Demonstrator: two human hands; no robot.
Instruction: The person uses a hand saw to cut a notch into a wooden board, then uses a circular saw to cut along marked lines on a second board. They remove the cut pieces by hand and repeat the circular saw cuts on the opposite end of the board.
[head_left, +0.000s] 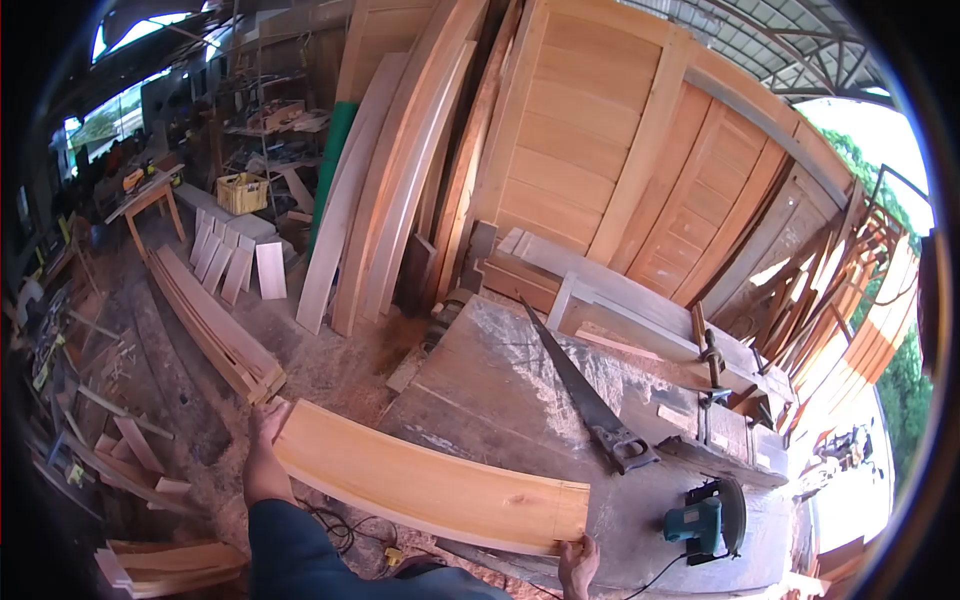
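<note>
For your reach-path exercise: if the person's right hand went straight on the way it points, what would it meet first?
Probably the hand saw lying on the grey workbench, beyond the curved pale wooden plank the right hand grips; depth is unclear.

Right hand (pixel 578 565) is cut off by the bottom edge (palm unseen).

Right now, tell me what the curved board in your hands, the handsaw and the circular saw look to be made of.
Curved board: pale bare wood, visible grain, seemingly unfinished, held by left hand and right hand.
Handsaw: dark, dull blade, probably steel; the handle's material is unclear.
Circular saw: teal housing, likely plastic, with a dark guard that looks metal.
Workbench: grey, worn, dusty, probably wood.
</note>
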